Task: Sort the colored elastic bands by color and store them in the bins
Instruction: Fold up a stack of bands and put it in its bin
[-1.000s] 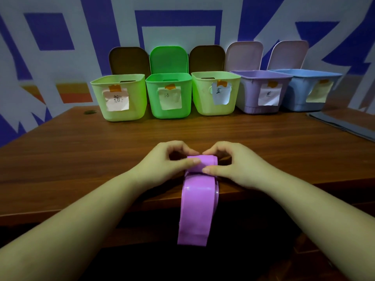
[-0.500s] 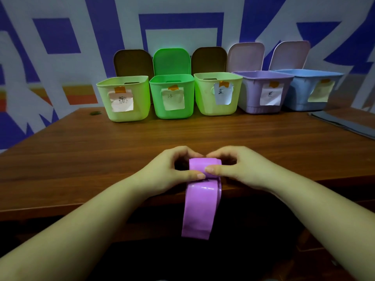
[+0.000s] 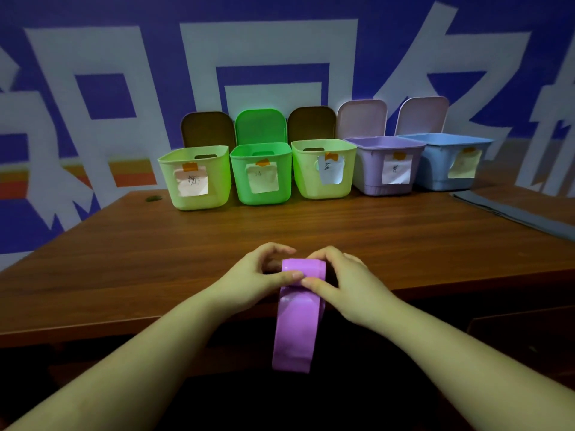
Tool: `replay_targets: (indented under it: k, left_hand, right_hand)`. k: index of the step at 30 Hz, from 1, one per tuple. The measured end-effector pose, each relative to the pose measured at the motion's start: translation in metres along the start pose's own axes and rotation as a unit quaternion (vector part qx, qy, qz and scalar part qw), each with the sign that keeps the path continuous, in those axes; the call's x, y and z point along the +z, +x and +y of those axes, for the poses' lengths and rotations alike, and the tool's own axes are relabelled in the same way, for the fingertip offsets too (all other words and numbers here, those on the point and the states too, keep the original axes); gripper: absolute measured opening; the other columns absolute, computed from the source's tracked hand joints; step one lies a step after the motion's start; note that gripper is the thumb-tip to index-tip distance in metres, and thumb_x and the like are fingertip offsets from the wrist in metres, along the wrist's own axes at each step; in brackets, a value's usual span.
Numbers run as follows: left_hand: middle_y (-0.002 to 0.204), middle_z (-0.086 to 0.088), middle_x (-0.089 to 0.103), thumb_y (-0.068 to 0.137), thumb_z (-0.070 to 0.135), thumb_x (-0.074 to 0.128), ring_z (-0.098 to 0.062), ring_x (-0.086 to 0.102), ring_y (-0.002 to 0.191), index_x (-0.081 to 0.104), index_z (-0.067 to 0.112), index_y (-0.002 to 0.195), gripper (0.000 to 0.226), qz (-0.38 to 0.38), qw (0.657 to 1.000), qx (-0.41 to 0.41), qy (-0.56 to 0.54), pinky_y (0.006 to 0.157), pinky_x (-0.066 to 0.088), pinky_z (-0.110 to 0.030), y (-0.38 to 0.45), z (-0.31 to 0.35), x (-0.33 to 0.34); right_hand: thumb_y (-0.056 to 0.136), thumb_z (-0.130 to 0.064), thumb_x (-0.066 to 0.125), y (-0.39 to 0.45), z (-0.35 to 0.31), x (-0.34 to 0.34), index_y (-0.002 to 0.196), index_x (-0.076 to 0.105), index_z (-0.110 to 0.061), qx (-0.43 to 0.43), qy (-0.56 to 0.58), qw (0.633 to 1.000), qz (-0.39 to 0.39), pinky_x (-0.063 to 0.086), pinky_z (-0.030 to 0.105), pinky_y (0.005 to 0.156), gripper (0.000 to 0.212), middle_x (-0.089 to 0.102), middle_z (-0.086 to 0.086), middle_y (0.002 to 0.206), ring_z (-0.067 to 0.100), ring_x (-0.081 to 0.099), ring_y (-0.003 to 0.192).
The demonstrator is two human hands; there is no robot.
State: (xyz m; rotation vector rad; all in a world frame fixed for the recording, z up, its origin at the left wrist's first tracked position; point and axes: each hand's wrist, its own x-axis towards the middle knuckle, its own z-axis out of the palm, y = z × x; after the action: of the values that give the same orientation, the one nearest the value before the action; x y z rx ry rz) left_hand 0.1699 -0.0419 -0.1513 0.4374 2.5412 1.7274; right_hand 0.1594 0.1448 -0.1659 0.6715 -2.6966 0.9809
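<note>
Lower centre of frame, at the table (image 3: 124, 275) edge — left hand (image 3: 249, 281) and right hand (image 3: 348, 284) both pinch the purple band (image 3: 298, 321), thumbs on top, its loop hanging below. Five open bins (image 3: 199, 178) line the back — all well apart from it.

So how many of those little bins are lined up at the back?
5, in a row along the table's far edge: yellow-green bin, green bin, second yellow-green bin, purple bin, blue bin.
</note>
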Motion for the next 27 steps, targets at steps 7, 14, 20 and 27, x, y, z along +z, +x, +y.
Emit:
replay_targets:
  k: [7,14,20,27]
  left_hand:
    - [0.099,-0.009,0.070,0.063,0.034,0.079,-0.017,0.067,0.086,0.068,0.013,0.105,0.049,-0.060,0.967,-0.030,-0.245,0.078,0.053,-0.029,-0.038,0.029,0.009]
    - [0.098,-0.016,0.070,0.053,0.038,0.088,-0.021,0.069,0.083,0.073,0.007,0.098,0.057,-0.139,0.936,-0.001,-0.323,0.077,0.055,-0.030,-0.083,0.057,0.034]
    - [0.097,-0.020,0.068,0.070,0.014,0.070,-0.027,0.067,0.085,0.071,0.004,0.100,0.032,-0.090,0.927,0.027,-0.363,0.084,0.052,-0.036,-0.105,0.079,0.051]
    - [0.088,-0.023,0.070,0.079,0.001,0.061,-0.029,0.071,0.074,0.072,0.001,0.090,0.015,-0.075,0.912,0.030,-0.402,0.072,0.058,-0.035,-0.132,0.091,0.070]
  right_hand:
    - [0.059,-0.045,0.079,-0.024,-0.040,-0.048,0.089,0.063,-0.025,-0.026,0.214,0.976,-0.044,0.050,0.034,0.088,0.040,0.068,-0.004,0.092,0.010,0.063,0.086]
    - [0.059,-0.027,0.073,-0.051,-0.087,-0.096,0.081,0.065,-0.014,-0.055,0.289,0.953,-0.070,0.048,0.011,0.064,0.027,0.067,-0.006,0.071,-0.001,0.059,0.065]
    - [0.061,-0.028,0.082,-0.074,-0.107,-0.110,0.078,0.065,-0.013,-0.067,0.292,0.952,-0.067,0.048,0.014,0.059,0.029,0.066,-0.004,0.068,0.006,0.058,0.063]
    - [0.061,-0.032,0.071,-0.102,-0.117,-0.121,0.089,0.064,-0.018,-0.091,0.228,0.968,-0.058,0.050,0.012,0.072,0.032,0.069,-0.006,0.087,0.001,0.064,0.081]
